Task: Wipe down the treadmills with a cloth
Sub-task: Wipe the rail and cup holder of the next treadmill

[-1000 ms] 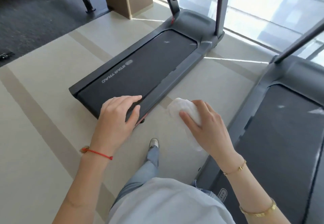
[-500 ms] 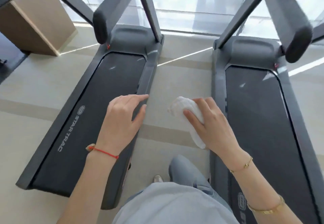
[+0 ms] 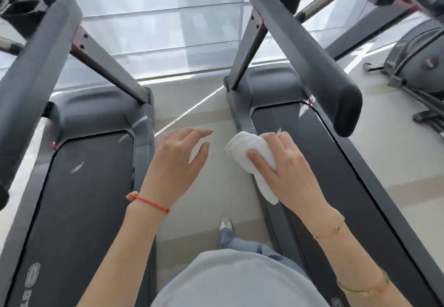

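Two grey treadmills stand side by side, and I am in the floor gap between them. The left treadmill (image 3: 79,186) has a black belt and a padded handrail (image 3: 36,49) overhead. The right treadmill (image 3: 336,162) also has a thick handrail (image 3: 319,66). My right hand (image 3: 286,169) grips a folded white cloth (image 3: 249,157) above the right treadmill's left side rail. My left hand (image 3: 175,162) hovers over the floor gap, fingers relaxed and spread, holding nothing.
A big window (image 3: 168,18) runs across the front. Another exercise machine (image 3: 418,66) stands at the far right. The beige floor (image 3: 204,198) between the treadmills is narrow, with my shoe (image 3: 225,225) on it. Both handrails jut toward me at head height.
The view has swung and advanced from the left treadmill's rear end into the gap, closer to the handrails. Both hands kept their pose; the right still holds the cloth.
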`<state>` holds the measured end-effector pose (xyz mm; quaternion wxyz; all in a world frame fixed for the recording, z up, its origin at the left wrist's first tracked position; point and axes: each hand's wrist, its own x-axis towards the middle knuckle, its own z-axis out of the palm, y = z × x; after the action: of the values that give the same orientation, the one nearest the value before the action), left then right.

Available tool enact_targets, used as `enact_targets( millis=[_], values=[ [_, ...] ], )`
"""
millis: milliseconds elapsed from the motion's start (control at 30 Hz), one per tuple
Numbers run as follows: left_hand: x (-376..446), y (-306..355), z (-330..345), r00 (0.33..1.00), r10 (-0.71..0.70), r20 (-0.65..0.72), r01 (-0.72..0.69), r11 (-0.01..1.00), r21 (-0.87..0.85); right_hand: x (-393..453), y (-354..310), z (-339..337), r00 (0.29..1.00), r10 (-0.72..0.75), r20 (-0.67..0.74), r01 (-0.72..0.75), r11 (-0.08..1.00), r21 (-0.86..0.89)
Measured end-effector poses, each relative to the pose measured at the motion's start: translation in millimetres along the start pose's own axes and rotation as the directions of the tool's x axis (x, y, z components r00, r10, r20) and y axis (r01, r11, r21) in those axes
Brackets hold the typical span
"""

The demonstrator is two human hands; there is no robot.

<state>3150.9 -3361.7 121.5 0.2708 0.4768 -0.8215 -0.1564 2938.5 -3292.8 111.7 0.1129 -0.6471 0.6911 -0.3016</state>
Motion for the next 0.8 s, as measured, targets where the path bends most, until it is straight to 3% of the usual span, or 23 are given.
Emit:
enact_targets(
  millis=[300,567,667,800],
  values=[
    [189,7,56,0.966,0.248,0.068,-0.242,0.966,-0.092,129,53,-44,0.968,0.055,-0.246,-0.085,0.990,-0.111],
    [320,21,101,0.855,0.507,0.109,-0.477,0.851,-0.218,210,93,-75,0.898,0.053,-0.437,-0.239,0.892,-0.384],
    [365,24,116,0.810,0.568,0.148,-0.522,0.813,-0.259,240,112,-73,0.890,0.140,-0.434,-0.340,0.838,-0.427],
    [420,26,136,0.734,0.649,0.201,-0.579,0.752,-0.315,267,129,-51,0.828,0.394,-0.398,-0.548,0.716,-0.431]
  ],
)
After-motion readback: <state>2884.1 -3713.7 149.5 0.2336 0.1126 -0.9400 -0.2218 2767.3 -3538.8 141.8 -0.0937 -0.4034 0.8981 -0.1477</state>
